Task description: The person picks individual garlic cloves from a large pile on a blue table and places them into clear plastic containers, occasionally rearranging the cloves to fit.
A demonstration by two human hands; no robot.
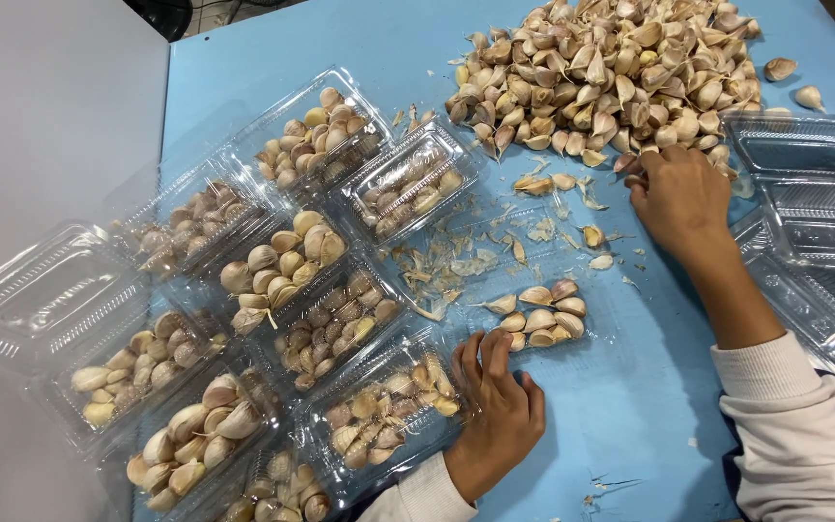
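Note:
A big heap of garlic cloves lies at the far side of the blue table. My right hand reaches into the heap's near edge, fingers curled on cloves there; whether it grips one is hidden. My left hand rests on the near corner of a clear open plastic box that holds a few garlic cloves. Its fingers are spread flat and hold nothing.
Several clear clamshell boxes filled with garlic crowd the left half of the table, some shut. Empty clear boxes are stacked at the right edge. Loose garlic skins litter the middle. A grey surface borders the left.

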